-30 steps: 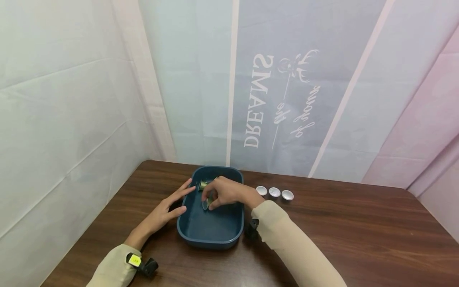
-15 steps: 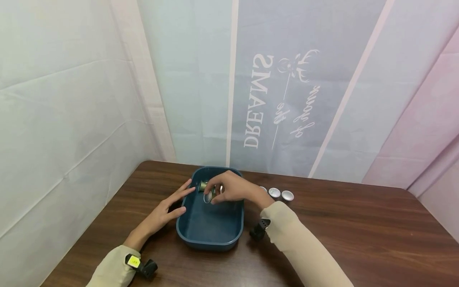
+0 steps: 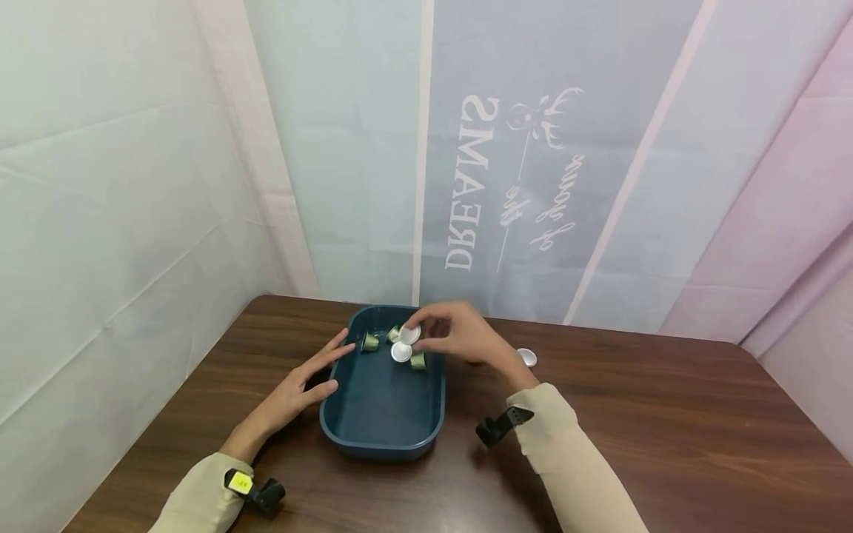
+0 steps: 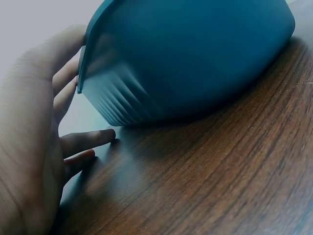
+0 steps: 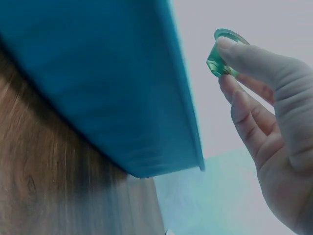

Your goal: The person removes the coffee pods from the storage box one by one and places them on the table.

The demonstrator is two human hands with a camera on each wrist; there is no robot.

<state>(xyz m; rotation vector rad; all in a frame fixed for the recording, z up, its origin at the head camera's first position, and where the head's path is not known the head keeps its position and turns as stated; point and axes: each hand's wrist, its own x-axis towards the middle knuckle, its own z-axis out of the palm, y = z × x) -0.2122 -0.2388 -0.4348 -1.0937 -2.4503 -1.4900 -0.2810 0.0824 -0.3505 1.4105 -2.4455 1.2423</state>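
My right hand pinches a small green coffee capsule between thumb and fingertips. In the head view its silver lid faces me, over the right part of a dark blue basin. Below it, inside the basin, sits another capsule with its silver lid up. More green capsules lie around: a tipped one near the left wall, one farther back, and one by the right wall. My left hand rests its outstretched fingers at the basin's left rim, holding nothing.
On the brown wooden table, right of the basin, a silver-lidded capsule shows beyond my right wrist; my arm hides what stands beside it. A printed fabric backdrop hangs behind the table's far edge.
My right hand has lifted the capsule from the basin and moved it right and farther away, turning its lid toward me. The left hand stays at the rim. The view has shifted slightly.
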